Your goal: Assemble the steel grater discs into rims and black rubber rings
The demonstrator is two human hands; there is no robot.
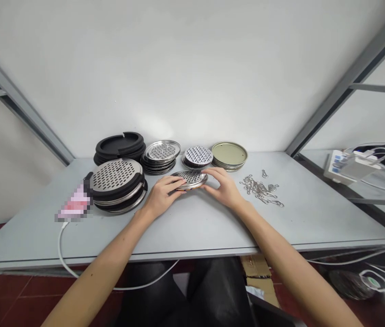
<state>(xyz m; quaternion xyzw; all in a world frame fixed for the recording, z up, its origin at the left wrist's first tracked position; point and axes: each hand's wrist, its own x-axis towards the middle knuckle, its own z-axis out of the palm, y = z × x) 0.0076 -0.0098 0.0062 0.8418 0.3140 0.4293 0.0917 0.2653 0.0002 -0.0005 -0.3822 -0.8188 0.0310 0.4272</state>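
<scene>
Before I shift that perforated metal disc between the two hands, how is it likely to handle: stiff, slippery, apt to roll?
The perforated metal disc is probably stiff: its rim looks unbent between the left hand and right hand. Its shiny surface may be slippery. Its round outline suggests it could roll if stood on edge.

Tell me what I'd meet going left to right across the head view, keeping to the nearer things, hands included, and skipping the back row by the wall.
Pixelated pinkish object → slotted-top disc stack → left hand → perforated metal disc → right hand → pile of metal clips → white power strip.
</scene>
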